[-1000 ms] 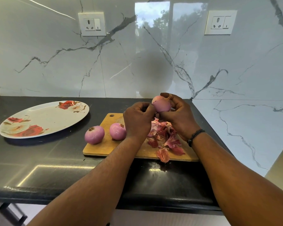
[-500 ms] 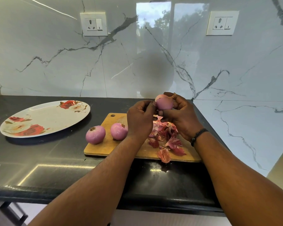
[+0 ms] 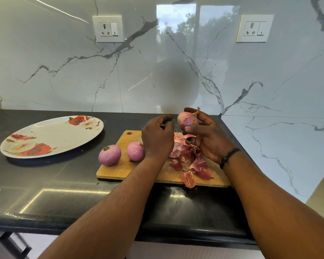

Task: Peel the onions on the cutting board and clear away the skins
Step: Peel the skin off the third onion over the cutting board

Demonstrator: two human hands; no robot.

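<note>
Against the marble wall runs a dark desk [image 3: 45,184], and on it, at the left, lies a large oval flowered plate [image 3: 51,136] with nothing visible on it. Right of the plate sits the wooden cutting board [image 3: 118,170], its near edge close to the front of the desk. Two peeled onions rest on the board's left part: one near the corner [image 3: 109,155] and a second [image 3: 135,151] just beside it, partly hidden by the left hand [image 3: 157,139]. A heap of red skins [image 3: 190,162] covers the board's right part, with one piece [image 3: 188,179] hanging over the near edge.

Above the skins the right hand [image 3: 206,139] holds the third onion [image 3: 187,119] aloft, thumb and fingers curled round it; a dry stalk and a patch of darker skin show on it, so it looks only part peeled. The left hand's fingers are curled, just apart from the onion (whether they pinch a scrap of skin cannot be told).

Judging from this, the risks are small: the smooth onion could slip from the grip and knock the peeled ones off the board, and the overhanging skin could drop to the floor when the heap is gathered.
</note>
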